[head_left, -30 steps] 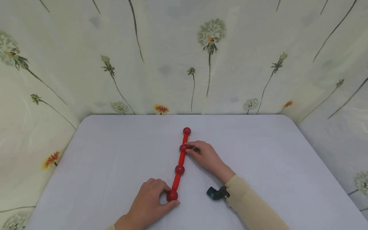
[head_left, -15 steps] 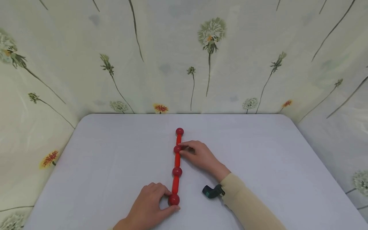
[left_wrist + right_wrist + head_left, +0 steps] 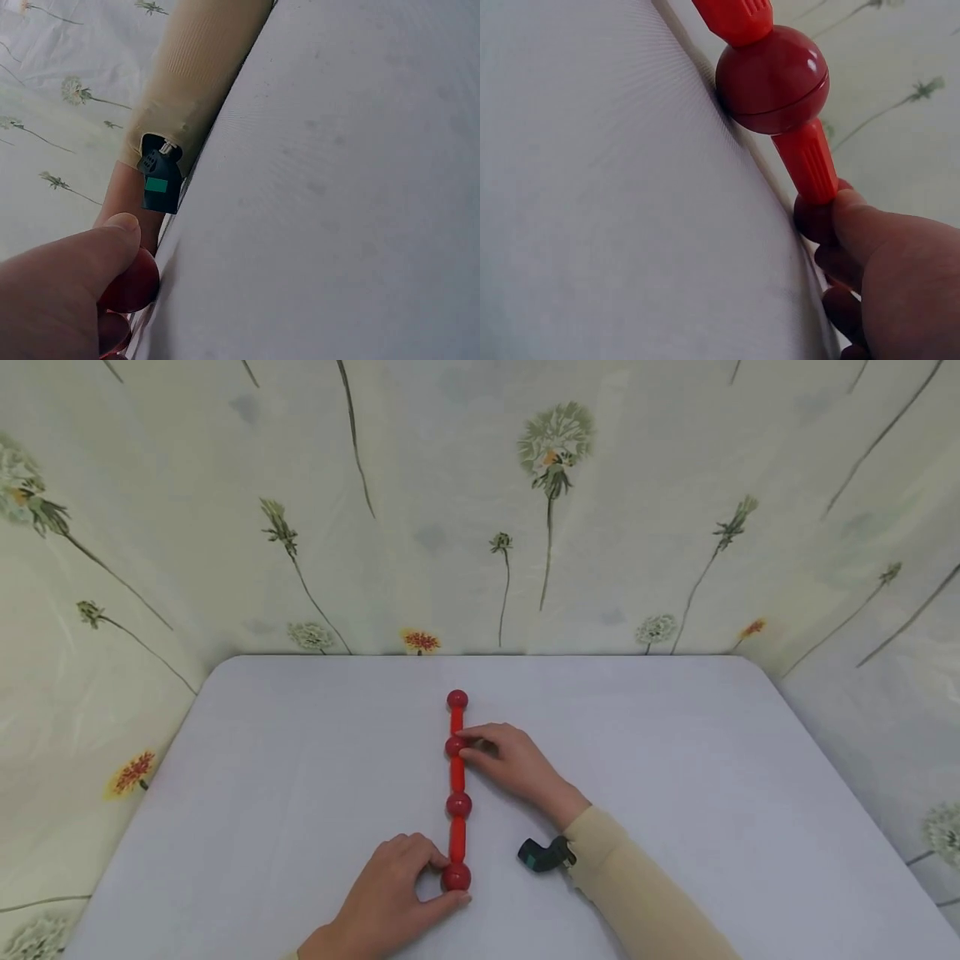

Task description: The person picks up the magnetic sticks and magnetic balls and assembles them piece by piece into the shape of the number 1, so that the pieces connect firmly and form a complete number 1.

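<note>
A straight chain of several dark red balls joined by three bright red ribbed rods (image 3: 457, 837) lies on the white table, running away from me. My left hand (image 3: 393, 889) pinches the nearest ball (image 3: 456, 877) between thumb and fingers; the left wrist view shows the thumb over this ball (image 3: 135, 283). Farther up, my right hand (image 3: 517, 764) pinches the second ball from the far end (image 3: 454, 747) from its right side. Between the hands sits another ball (image 3: 459, 805), large in the right wrist view. The farthest ball (image 3: 457, 699) is untouched.
The white table (image 3: 675, 735) has rounded far corners. Behind and beside it hangs a pale cloth (image 3: 450, 485) with printed dandelions. A small black camera (image 3: 543, 855) sticks out from the beige right sleeve (image 3: 645, 885).
The chain's far end has swung left, from a rightward slant to nearly straight ahead. My right hand moved left with it, while the left hand kept its pinch on the near ball.
</note>
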`<action>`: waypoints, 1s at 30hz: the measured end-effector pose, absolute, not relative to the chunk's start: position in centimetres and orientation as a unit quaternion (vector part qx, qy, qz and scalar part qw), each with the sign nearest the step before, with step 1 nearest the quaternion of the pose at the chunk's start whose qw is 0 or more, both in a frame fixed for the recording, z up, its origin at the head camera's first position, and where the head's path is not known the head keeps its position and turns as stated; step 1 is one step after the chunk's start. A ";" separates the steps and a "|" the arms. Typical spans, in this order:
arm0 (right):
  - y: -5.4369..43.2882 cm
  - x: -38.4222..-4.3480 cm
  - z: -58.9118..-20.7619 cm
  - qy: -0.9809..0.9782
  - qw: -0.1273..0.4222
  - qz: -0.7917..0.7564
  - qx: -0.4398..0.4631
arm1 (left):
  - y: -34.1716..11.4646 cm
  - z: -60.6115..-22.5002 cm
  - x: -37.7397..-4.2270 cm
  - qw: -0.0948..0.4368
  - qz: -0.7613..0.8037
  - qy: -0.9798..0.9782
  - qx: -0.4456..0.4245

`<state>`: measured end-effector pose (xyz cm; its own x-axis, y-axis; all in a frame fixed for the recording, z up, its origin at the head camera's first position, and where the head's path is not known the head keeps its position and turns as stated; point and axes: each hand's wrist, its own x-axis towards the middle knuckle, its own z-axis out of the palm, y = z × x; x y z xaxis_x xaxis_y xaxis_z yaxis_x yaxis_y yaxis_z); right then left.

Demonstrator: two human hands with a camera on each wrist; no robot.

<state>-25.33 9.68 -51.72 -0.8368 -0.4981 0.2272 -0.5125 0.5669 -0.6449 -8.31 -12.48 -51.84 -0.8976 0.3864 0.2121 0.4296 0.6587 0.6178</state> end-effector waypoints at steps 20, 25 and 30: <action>9.5 -24.9 -51.8 -0.893 0.013 0.362 0.266 | -12.5 -51.3 -8.4 0.018 -0.364 -0.905 -0.220; 9.4 -24.8 -51.8 -0.895 0.012 0.358 0.266 | -12.5 -51.5 -8.4 0.014 -0.365 -0.905 -0.218; 9.7 -25.1 -52.2 -0.894 0.019 0.361 0.265 | -12.3 -51.5 -8.6 0.008 -0.368 -0.904 -0.217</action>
<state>-25.06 9.69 -52.17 -0.8587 -0.4602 0.2254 -0.4876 0.5987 -0.6354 -8.62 -12.34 -51.52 -0.9053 0.3872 0.1745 0.3990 0.6347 0.6618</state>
